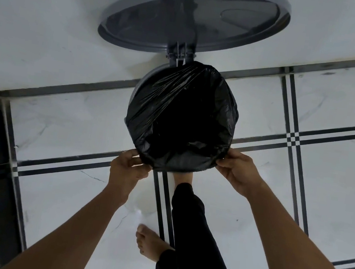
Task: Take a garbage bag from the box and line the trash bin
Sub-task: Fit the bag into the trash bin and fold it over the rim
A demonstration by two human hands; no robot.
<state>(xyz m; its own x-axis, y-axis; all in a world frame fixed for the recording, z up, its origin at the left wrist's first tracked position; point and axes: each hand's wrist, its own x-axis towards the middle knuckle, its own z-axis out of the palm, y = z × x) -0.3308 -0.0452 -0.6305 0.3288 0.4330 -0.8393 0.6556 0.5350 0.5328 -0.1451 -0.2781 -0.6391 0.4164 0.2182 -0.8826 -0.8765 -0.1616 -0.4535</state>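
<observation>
Gripping the near rim of a pedal trash bin (138,84), both hands pinch a black garbage bag (181,116).

Item 1, garbage bag: black plastic, stretched over the bin mouth, edge folded down outside the rim on the near and right sides; grey bin wall shows at upper left. Interior too dark to read.

Item 2, lid (194,17): grey, round, hinged open, leaning back against the white wall.

Item 3, left hand (126,168): at near-left rim, thumb and fingers closed on the bag edge.

Item 4, right hand (239,171): at near-right rim, thumb and forefinger nipping the bag edge, other fingers curled under.

Item 5, floor (336,192): white tile w/ dark stripe lines. One bare foot just beneath the bin front, the other (151,243) nearer the camera; black trousers.
</observation>
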